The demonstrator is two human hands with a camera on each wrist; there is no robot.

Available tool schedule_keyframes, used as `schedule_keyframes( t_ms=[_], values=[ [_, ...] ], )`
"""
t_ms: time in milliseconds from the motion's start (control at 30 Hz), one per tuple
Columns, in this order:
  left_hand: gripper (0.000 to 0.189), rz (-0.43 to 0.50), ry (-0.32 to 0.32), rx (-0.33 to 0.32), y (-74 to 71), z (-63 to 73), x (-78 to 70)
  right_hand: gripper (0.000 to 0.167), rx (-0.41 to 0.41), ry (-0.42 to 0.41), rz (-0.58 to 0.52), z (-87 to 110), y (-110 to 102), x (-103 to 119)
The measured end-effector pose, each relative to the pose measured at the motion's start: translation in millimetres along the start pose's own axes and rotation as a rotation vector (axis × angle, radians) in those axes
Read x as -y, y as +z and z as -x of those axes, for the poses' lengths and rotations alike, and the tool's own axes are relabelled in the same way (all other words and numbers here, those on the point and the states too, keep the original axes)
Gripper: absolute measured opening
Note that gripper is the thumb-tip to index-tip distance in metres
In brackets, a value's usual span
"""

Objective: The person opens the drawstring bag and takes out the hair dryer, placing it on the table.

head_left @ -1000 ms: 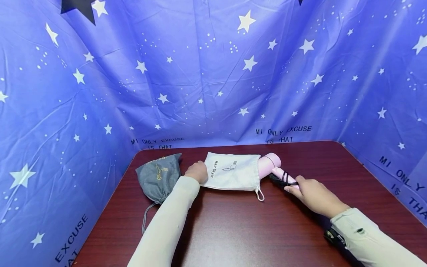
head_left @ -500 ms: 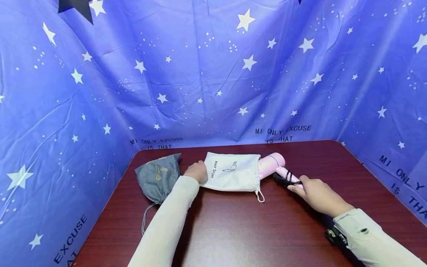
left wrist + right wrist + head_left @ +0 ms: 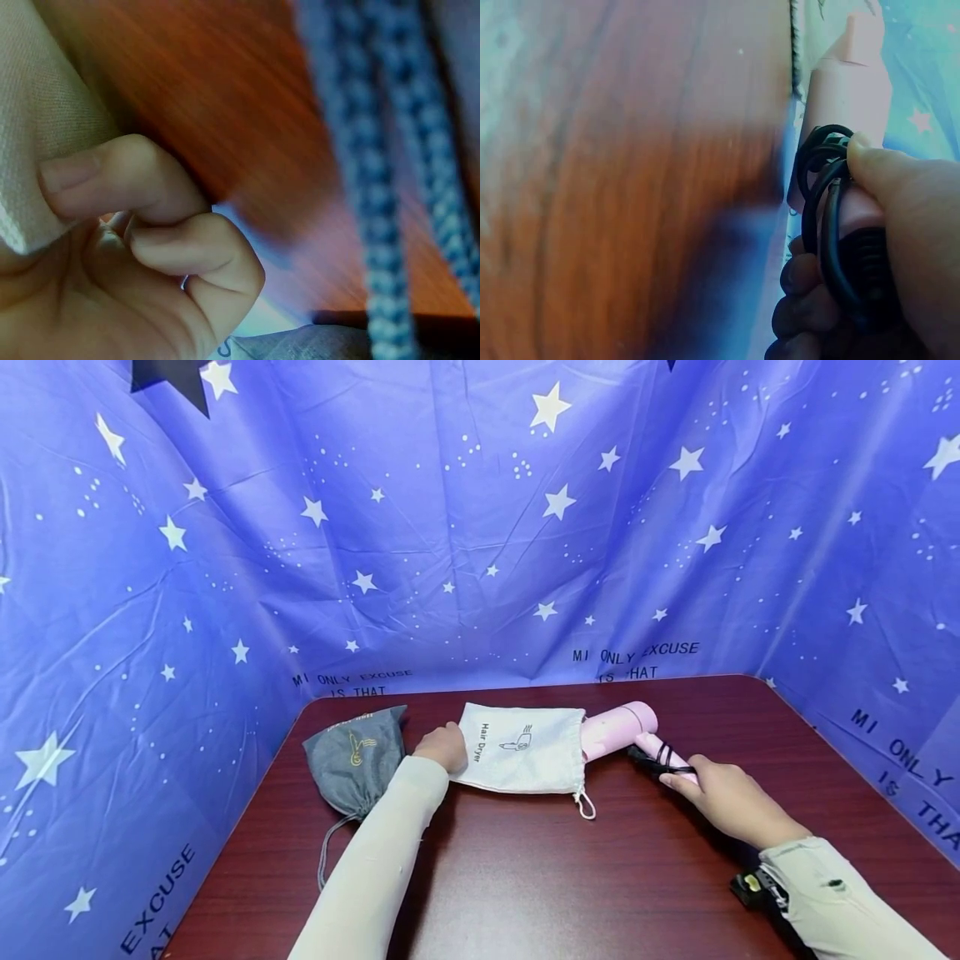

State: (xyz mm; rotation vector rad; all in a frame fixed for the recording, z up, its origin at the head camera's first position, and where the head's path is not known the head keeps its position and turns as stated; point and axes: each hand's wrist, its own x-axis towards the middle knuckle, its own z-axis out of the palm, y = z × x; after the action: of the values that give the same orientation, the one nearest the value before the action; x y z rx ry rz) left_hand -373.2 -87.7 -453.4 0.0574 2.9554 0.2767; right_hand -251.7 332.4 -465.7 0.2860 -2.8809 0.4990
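Observation:
A pink hair dryer (image 3: 615,732) lies partly inside a white drawstring bag (image 3: 525,750) printed "Hair Dryer". Its barrel sticks out of the bag's mouth on the right. My right hand (image 3: 738,802) grips the dryer's handle, around which a black cord (image 3: 829,195) is coiled. At the opposite, closed end of the bag, my left hand (image 3: 441,747) pinches the cloth at a corner; curled fingers (image 3: 172,195) show there in the left wrist view. The nozzle end of the dryer is hidden inside the bag in the head view.
A grey drawstring bag (image 3: 356,756) lies left of my left hand, with its grey cord (image 3: 327,852) trailing toward the front. All this rests on a dark red wooden table (image 3: 517,877). A blue star-printed curtain (image 3: 450,527) hangs behind and along both sides.
My right hand has moved to the right, and more of the hair dryer's barrel shows outside the white bag. The left hand stays in place on the bag's corner.

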Motion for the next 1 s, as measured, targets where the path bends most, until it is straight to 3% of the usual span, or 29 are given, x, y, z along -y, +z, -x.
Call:
schedule_keyframes(
  t_ms=[400,1000],
  values=[
    [0.057,-0.02,0.006,0.006,-3.0,4.6,-1.5,0.044,0.013,0.034,-0.023,-1.6,-3.5,-15.4],
    [0.06,-0.032,0.003,0.057,-4.0,2.0,-0.4,0.058,0.01,0.157,-0.038,-1.3,-17.0,-44.9]
  ],
)
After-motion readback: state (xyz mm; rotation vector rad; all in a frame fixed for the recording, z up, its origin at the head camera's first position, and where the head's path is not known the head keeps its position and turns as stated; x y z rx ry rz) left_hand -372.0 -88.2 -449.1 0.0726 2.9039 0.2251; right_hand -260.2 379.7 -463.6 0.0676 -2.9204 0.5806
